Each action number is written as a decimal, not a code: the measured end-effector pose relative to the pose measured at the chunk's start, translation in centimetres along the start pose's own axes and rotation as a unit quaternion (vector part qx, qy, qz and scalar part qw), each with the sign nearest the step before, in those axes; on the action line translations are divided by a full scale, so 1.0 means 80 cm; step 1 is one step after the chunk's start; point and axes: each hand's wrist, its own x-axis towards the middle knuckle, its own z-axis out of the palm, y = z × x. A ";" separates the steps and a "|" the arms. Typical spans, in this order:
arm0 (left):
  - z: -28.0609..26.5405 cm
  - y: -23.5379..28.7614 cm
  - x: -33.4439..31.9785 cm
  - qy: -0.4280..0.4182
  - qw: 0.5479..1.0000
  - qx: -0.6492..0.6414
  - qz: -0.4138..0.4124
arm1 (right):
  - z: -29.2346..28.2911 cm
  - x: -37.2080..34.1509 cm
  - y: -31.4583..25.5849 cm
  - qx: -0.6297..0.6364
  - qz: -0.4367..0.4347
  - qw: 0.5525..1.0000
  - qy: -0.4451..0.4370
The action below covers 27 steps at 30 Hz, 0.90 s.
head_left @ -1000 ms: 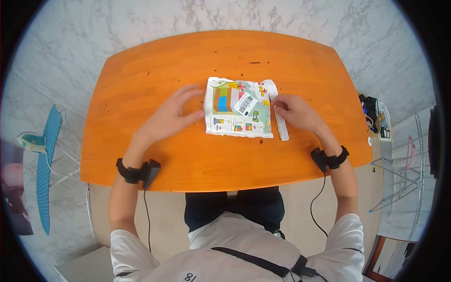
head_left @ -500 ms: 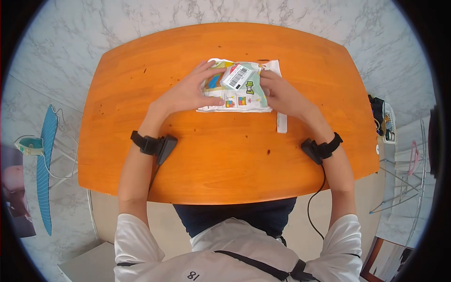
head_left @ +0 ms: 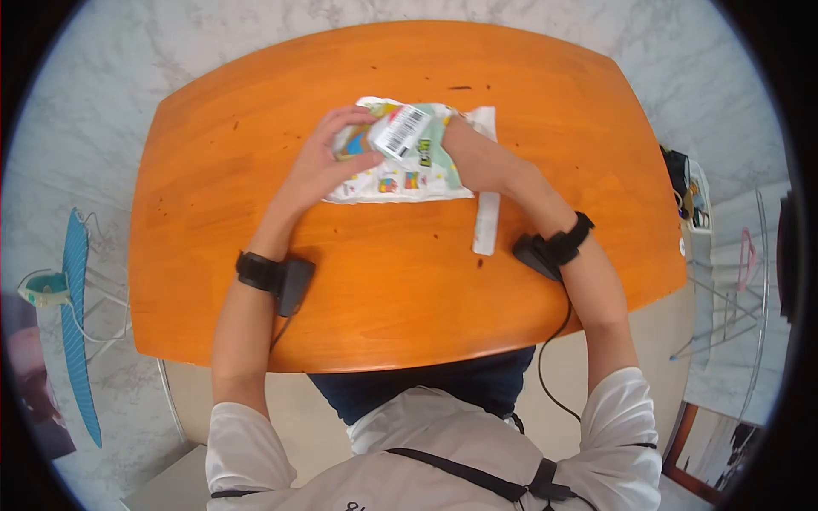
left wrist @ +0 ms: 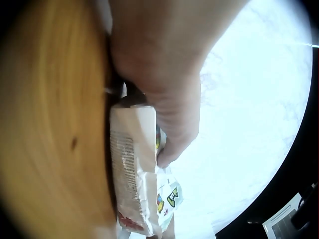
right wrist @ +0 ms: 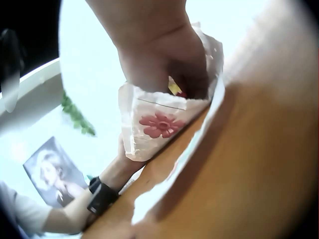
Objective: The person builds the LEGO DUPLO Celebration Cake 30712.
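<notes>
**Right Hand in the Bag's Open End**

A printed bag lies on the orange-brown table, beyond its middle as the person sits. The left hand grips the bag's left side, thumb and fingers apart over it. The right hand reaches into the opening; its fingers are hidden, so whether they pinch anything cannot be told. The head view alone shows the barcode label; the right wrist view alone shows a red flower print and something yellow and red inside. A pale strip lies nearby. Dark specks mark the tabletop. An ironing board and iron stand left, a white basket right.
</notes>
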 end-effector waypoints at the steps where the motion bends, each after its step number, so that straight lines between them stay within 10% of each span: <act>1: -0.001 -0.001 -0.001 0.007 1.000 0.002 0.003 | 0.021 0.007 0.022 0.024 0.006 1.000 0.008; 3: -0.004 -0.003 0.001 0.006 1.000 -0.002 0.009 | 0.036 0.010 0.032 0.045 0.022 0.999 0.020; 5: -0.004 -0.004 0.001 0.031 0.999 -0.016 -0.003 | 0.037 0.013 0.026 0.203 -0.104 0.951 0.209; 15: -0.001 -0.008 -0.001 0.043 0.988 -0.139 -0.056 | 0.035 -0.008 0.034 0.007 0.113 0.990 0.080; 21: 0.014 0.013 -0.011 0.056 0.998 0.039 -0.001 | 0.132 0.014 0.089 0.155 -0.042 0.946 0.281; 24: 0.011 0.011 -0.015 0.060 0.998 0.026 -0.002 | 0.094 -0.004 0.052 0.313 -0.005 0.939 0.142; 27: 0.004 0.010 -0.013 0.050 0.998 0.031 -0.009 | 0.035 -0.008 0.011 0.136 -0.016 0.985 0.106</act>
